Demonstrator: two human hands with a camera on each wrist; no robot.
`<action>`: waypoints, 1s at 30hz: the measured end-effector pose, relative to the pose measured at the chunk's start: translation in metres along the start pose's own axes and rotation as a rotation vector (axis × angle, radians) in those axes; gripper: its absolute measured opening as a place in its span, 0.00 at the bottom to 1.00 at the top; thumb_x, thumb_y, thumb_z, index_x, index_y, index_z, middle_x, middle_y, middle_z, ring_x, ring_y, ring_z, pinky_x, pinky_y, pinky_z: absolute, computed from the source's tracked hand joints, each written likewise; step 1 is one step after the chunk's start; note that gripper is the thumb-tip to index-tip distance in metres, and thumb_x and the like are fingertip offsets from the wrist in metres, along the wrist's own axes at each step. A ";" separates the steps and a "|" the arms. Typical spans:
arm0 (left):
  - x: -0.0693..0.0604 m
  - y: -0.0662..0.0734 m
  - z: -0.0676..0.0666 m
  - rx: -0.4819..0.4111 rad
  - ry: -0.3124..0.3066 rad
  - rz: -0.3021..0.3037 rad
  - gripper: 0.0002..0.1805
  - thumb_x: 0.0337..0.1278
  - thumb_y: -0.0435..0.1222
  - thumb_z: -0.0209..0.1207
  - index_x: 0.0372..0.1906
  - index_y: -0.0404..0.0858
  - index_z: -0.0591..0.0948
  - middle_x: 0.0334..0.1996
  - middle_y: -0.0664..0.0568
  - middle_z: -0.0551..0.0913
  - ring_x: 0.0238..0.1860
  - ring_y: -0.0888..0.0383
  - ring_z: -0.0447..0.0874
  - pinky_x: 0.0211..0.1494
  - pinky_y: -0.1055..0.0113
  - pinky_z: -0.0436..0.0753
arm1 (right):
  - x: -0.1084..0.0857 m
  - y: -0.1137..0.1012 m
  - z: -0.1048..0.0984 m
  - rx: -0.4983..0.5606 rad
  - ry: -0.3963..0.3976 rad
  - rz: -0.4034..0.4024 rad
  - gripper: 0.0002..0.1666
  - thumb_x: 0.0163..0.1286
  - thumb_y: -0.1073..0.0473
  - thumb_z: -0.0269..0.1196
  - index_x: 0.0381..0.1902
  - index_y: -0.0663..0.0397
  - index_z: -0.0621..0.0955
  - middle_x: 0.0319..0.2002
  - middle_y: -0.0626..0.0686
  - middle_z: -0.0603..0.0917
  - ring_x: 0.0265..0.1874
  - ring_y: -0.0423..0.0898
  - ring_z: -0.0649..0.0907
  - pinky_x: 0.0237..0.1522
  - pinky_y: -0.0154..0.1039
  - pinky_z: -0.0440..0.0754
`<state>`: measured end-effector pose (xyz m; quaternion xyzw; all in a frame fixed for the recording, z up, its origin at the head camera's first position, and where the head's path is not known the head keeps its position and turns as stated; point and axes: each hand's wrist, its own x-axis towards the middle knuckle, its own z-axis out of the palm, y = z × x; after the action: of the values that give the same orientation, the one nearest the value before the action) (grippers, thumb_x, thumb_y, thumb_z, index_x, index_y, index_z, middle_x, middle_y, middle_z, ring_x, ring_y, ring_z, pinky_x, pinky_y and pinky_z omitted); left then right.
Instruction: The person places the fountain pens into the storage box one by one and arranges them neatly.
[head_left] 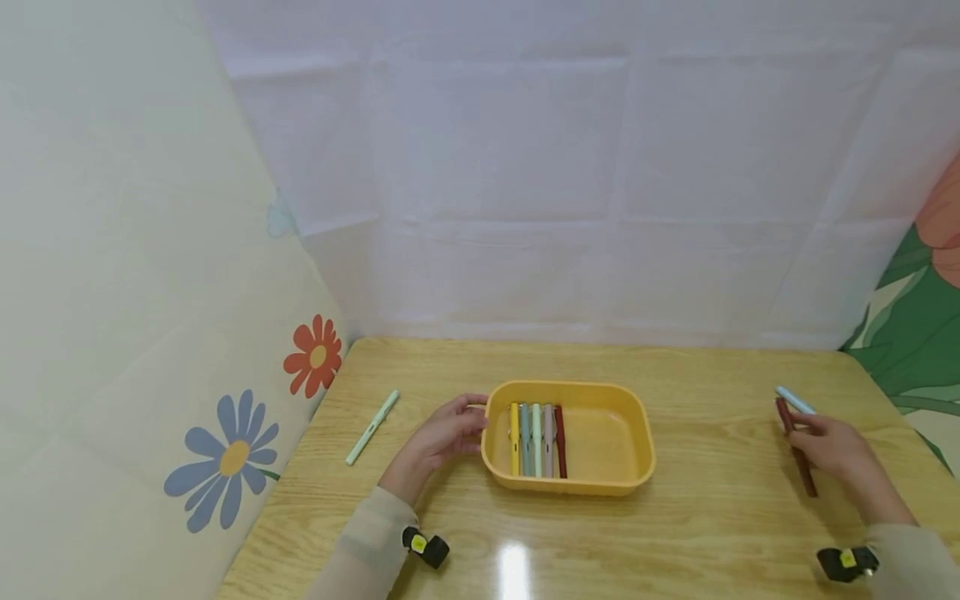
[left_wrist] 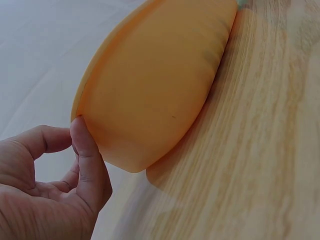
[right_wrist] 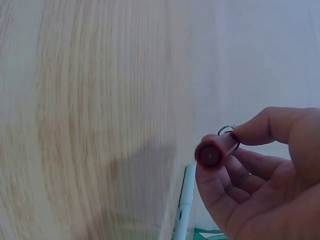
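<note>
Head view faces forward and down; closer wrist views share its table (head_left: 712, 450)

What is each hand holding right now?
Left hand: pinching the edge of the yellow tray.
Right hand: holding a dark red pen.

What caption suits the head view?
Left hand touches the tray of pens; right hand holds a dark red pen.

Eight pens (head_left: 536, 442) all up (five inside the tray (head_left: 607, 442), three out of it), just the one tray, two hands (head_left: 444, 435) (head_left: 832, 446), two black wrist gadgets (head_left: 426, 547) and one tabletop (head_left: 712, 400), by my count.
</note>
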<state>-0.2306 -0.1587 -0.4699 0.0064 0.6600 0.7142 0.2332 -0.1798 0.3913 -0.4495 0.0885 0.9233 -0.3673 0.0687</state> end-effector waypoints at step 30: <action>-0.001 0.000 0.002 -0.004 0.019 -0.011 0.28 0.66 0.28 0.55 0.69 0.31 0.66 0.44 0.49 0.81 0.37 0.60 0.83 0.34 0.67 0.85 | -0.007 -0.030 0.016 0.235 -0.136 -0.092 0.31 0.78 0.66 0.48 0.71 0.82 0.57 0.46 0.66 0.82 0.36 0.42 0.84 0.40 0.40 0.85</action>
<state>-0.2296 -0.1572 -0.4692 -0.0047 0.6607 0.7143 0.2308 -0.1781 0.3581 -0.4391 0.0282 0.8702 -0.4810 0.1034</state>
